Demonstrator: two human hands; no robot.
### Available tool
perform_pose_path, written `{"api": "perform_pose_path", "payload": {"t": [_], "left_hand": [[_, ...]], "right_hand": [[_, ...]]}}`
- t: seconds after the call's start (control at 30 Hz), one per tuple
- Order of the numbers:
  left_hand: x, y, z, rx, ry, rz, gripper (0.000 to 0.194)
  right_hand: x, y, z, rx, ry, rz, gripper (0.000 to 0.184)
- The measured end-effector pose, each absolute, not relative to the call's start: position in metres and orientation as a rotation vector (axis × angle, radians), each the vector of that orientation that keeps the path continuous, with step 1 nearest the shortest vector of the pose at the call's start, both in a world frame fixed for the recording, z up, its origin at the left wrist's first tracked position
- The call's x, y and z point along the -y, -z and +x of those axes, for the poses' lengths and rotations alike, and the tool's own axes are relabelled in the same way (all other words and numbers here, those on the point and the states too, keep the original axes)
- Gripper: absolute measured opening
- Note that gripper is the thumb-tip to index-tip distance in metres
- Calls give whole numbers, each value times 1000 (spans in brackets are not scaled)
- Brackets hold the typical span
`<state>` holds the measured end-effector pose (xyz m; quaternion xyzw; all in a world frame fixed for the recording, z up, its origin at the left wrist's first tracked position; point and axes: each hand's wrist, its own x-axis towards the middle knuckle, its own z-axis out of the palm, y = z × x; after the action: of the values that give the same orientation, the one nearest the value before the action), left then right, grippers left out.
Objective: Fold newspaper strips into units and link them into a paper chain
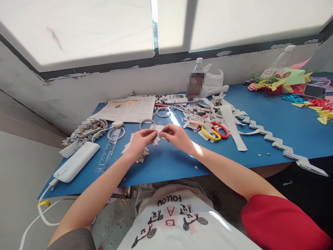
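Blue covers the table (166, 170), and just above its near part a person's two bare hands meet over a small folded paper piece (156, 140). The left hand (142, 140) pinches it with thumb and forefinger together at its left side; the right hand (177, 137) has thumb and forefinger drawn together at the other side, clamped on its edge. The other fingers curl inward, and how they lie underneath cannot be told. Beneath and beside the left hand lie printed paper scraps (142, 156), and just beyond it stands a tape ring (147, 121). Farther back is a spread newspaper (125, 110). To the left are a clear ruler (105, 156), a white oblong case (76, 162) with a cable, and a coiled bundle of folded paper (91, 129). Right of the right hand, scissors (216, 130) with yellow and red handles rest near a heap of paper strips (195, 116) and a broad white strip (232, 126). A zigzag paper chain (277, 142) runs from there to the table's near edge, its tip past it. Coloured paper shapes (282, 85) lie at the far right.
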<state>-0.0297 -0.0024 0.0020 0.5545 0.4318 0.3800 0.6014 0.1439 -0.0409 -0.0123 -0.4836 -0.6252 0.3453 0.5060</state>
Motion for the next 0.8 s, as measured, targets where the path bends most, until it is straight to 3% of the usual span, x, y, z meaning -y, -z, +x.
{"api": "perform_pose_path", "payload": {"t": [0.8], "left_hand": [[-3,-19,-47,-838,-512,1583,31]], "right_hand": [[45,6,156,1723,-1054,-945,19]]}}
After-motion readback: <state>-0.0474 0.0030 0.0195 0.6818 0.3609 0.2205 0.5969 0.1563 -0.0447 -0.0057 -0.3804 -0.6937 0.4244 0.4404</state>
